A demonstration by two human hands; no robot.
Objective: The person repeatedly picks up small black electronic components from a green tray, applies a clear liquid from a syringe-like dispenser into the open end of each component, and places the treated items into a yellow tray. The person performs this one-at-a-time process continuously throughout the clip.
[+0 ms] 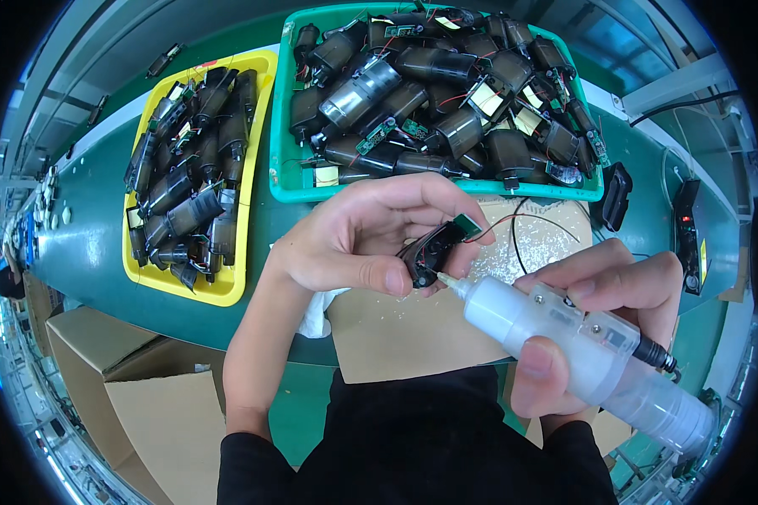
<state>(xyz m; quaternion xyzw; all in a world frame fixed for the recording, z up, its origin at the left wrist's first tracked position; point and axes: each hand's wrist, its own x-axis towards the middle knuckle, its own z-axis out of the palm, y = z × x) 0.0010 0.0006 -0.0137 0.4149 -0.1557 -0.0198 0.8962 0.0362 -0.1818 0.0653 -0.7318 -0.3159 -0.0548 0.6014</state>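
My left hand [370,231] is closed around a small black plastic housing [434,250], held over a sheet of cardboard. A little green circuit board [467,225] sticks out at the housing's upper end, and thin red and black wires trail off to the right. In my right hand [615,303] is a translucent white glue dispenser [547,328], its body slanting down to the right. The pale nozzle tip [451,282] reaches the lower end of the housing; whether it touches cannot be made out. A dark cable plug [653,352] sits on the dispenser's side.
A green bin [280,168] at the back and a yellow tray [242,252] at left hold many dark translucent containers with circuit boards. The cardboard sheet [387,337] carries white specks. A black part [616,195] and a black device [689,231] lie right. An open carton [160,412] stands lower left.
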